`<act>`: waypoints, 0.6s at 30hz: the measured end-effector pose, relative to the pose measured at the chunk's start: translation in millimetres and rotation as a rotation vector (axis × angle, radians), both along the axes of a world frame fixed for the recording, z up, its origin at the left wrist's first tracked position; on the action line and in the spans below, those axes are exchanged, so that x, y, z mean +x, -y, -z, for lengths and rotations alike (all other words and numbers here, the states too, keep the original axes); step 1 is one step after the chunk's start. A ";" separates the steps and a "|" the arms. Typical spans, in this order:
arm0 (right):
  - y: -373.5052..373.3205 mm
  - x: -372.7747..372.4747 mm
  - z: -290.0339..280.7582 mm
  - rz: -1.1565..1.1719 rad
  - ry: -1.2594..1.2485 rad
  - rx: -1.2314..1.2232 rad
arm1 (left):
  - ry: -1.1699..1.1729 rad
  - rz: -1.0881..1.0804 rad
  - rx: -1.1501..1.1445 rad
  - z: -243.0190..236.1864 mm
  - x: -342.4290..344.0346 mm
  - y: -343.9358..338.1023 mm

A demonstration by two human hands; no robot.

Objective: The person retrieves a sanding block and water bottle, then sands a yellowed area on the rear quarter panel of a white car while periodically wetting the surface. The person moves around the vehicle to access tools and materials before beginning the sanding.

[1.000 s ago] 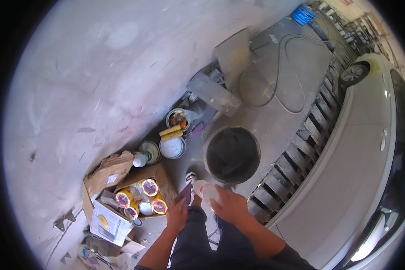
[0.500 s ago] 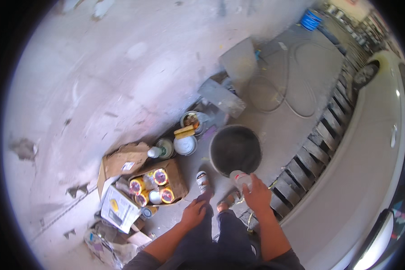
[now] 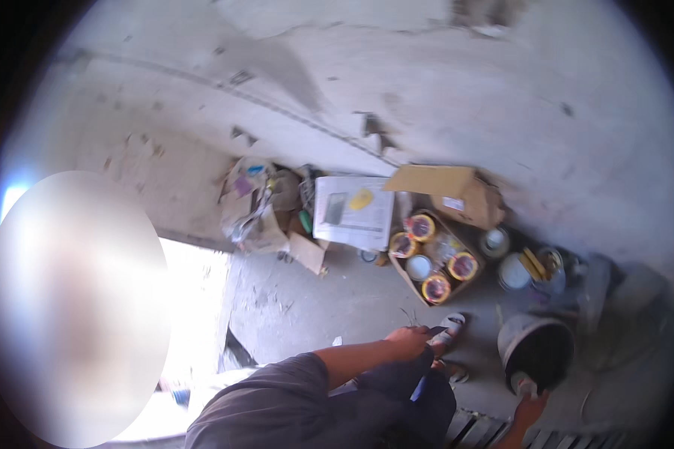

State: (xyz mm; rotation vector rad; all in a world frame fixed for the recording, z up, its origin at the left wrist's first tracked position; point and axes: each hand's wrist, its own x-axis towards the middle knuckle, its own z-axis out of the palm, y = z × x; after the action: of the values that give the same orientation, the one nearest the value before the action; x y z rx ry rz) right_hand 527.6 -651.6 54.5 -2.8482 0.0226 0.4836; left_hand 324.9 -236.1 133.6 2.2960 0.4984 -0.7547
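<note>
Far left, one rumpled pile of bags and scrap (image 3: 254, 213), probably shoved to the grey-white plaster wall (image 3: 539, 150) for clearance. Next, one white printed cardboard panel (image 3: 352, 213), yellow patch on it. Left hand (image 3: 408, 343): grip closed on one dark, thin, flat piece (image 3: 436, 330), pinched near one end, likely leaving the rest clear. Just beyond, one brown cardboard box (image 3: 432, 179), flaps splayed, presumably for easy reach; inside, count four yellow-rimmed cylinders (image 3: 463, 266), one white-topped can (image 3: 419, 267). Further right, three round tubs (image 3: 512, 275); two yellow blocks (image 3: 529, 263) laid on top, likely just parked. Right hand (image 3: 532, 409): grip wrapped round one pale, rounded container (image 3: 528, 388), at rim of one grey, dark-mouthed bucket (image 3: 515, 334), probably so drips land inside. Blurred; can't tell exact finger spread.
</note>
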 end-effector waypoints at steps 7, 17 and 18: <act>-4.5 12.2 37.1 -0.182 -0.270 -0.125 | -0.360 -0.276 0.110 -8.4 -141.2 -37.2; -111.4 3.6 45.4 -0.464 -0.319 -0.091 | -0.412 -0.674 0.143 -59.3 -339.1 27.1; -132.4 -3.9 44.4 -0.515 -0.333 -0.072 | -0.426 -0.678 0.124 -59.1 -359.5 38.4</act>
State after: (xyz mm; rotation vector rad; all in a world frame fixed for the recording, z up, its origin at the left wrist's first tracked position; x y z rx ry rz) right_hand 523.7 -519.2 10.1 -2.7885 -0.6548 1.0710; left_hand -34.5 -274.4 192.7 1.8639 1.4567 -0.8641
